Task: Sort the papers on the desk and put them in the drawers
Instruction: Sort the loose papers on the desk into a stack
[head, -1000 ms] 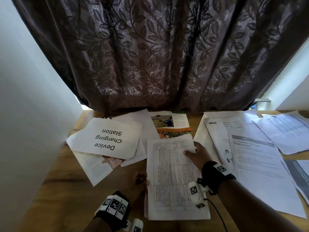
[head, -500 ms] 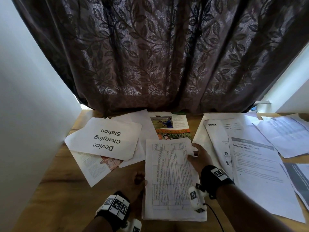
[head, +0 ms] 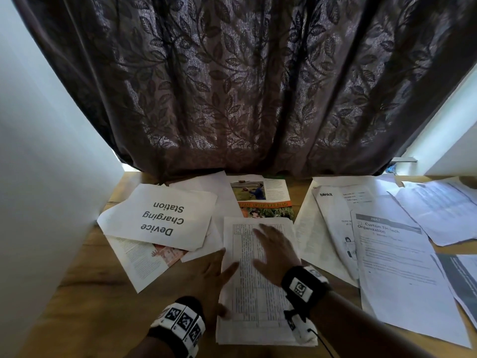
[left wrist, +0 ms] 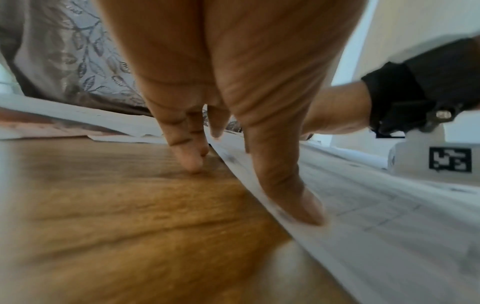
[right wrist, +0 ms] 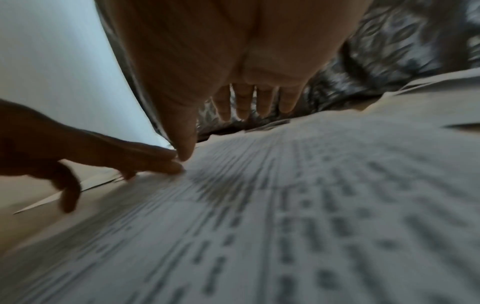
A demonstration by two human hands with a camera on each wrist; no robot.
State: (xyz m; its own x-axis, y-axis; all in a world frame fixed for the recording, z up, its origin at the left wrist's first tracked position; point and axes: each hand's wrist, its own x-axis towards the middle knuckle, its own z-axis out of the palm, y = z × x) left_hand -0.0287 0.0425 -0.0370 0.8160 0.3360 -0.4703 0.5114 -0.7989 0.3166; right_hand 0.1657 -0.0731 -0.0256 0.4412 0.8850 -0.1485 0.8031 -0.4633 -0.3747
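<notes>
A stack of table-printed papers (head: 258,306) lies on the wooden desk (head: 103,301) in front of me. My right hand (head: 275,250) lies flat on top of it with straight, spread fingers (right wrist: 244,102). My left hand (head: 215,277) rests at the stack's left edge, its thumb (left wrist: 288,191) on the sheet (left wrist: 389,216) and its fingers (left wrist: 187,152) on the wood. A "Device Charging Station" sheet (head: 160,215) lies at the left, over a printed leaflet (head: 144,257). A colour magazine page (head: 260,197) lies behind the stack.
More white sheets (head: 402,267) cover the desk's right side, one headed "blinkit" (head: 335,200). A dark leaf-patterned curtain (head: 245,86) hangs behind the desk. A white wall (head: 38,177) stands close on the left.
My right hand has moved from the stack's right edge onto its top and spread flat. My left hand has opened along the left edge. The view has tilted slightly.
</notes>
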